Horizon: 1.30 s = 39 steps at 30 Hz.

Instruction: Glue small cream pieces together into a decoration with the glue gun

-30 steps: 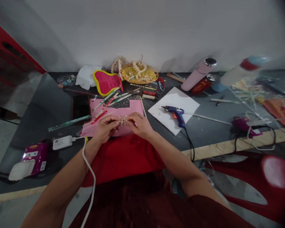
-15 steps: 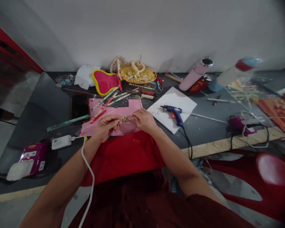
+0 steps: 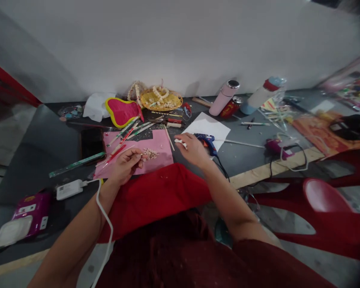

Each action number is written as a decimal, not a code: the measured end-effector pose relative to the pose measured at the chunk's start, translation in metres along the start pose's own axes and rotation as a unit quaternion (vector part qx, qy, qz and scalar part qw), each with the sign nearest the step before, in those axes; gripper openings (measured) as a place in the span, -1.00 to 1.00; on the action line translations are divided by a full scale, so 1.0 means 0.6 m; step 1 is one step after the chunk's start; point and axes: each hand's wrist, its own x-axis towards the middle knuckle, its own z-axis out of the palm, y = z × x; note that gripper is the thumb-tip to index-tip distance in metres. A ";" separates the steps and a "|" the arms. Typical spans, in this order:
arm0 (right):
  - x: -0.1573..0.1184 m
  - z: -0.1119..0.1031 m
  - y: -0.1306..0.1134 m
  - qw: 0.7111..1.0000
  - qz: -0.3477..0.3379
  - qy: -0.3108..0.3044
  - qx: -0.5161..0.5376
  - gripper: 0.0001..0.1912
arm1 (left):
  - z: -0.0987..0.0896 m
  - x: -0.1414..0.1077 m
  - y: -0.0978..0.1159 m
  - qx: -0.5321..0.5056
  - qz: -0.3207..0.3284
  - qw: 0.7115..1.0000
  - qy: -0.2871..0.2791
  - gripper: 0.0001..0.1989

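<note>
A loose pile of small beige pieces (image 3: 150,154) lies on pink paper (image 3: 161,148) in front of me. My left hand (image 3: 126,165) is at the pile's left side, thumb and forefinger pinched; what sits between them is too small to name. Over the gap between the pink paper and a white sheet (image 3: 211,125), my right hand (image 3: 194,150) is closed with a small white piece (image 3: 180,141) at its fingertips. Just beyond that hand, a blue glue gun (image 3: 206,139) with a long clear glue stick rests on the sheet, partly covered by the hand.
Behind the paper are wrapped sticks (image 3: 78,164), a yellow basket (image 3: 161,105) and a pink-and-yellow padded shape (image 3: 123,113). A pink flask (image 3: 223,98), red can (image 3: 231,107) and bottle (image 3: 259,96) stand right. A white cable (image 3: 107,216) crosses my left forearm.
My right hand has moved away from the beige pieces, rightward to beside the glue gun, and a white piece now shows in it. My left hand stays by the pile. The view has turned right.
</note>
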 end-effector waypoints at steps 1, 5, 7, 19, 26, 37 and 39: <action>-0.013 -0.018 0.016 0.999 0.021 0.012 -0.021 -0.75 | 0.000 0.000 0.000 0.001 0.000 1.000 -0.001 -0.78; -0.072 -0.072 0.091 0.979 0.129 0.027 -0.158 -0.77 | -0.004 0.001 -0.004 0.003 0.004 1.000 -0.009 -0.78; -0.097 -0.082 0.121 0.960 0.204 0.009 -0.193 -0.74 | -0.006 0.001 -0.008 -0.002 0.007 1.000 -0.012 -0.82; -0.086 -0.076 0.167 0.910 0.377 -0.091 -0.149 -0.58 | 0.003 -0.005 0.004 -0.014 0.004 1.000 0.006 -0.78; -0.073 -0.097 0.137 0.860 0.398 0.119 0.298 -0.68 | -0.003 0.000 -0.005 0.001 0.036 0.999 0.010 -0.83; -0.001 -0.021 -0.038 0.682 0.294 -0.010 0.670 -0.74 | -0.005 -0.001 0.002 -0.049 0.026 0.997 0.053 -0.79; -0.001 0.002 -0.059 0.698 0.270 -0.038 0.663 -0.74 | -0.006 0.000 0.003 -0.068 0.015 0.995 0.066 -0.77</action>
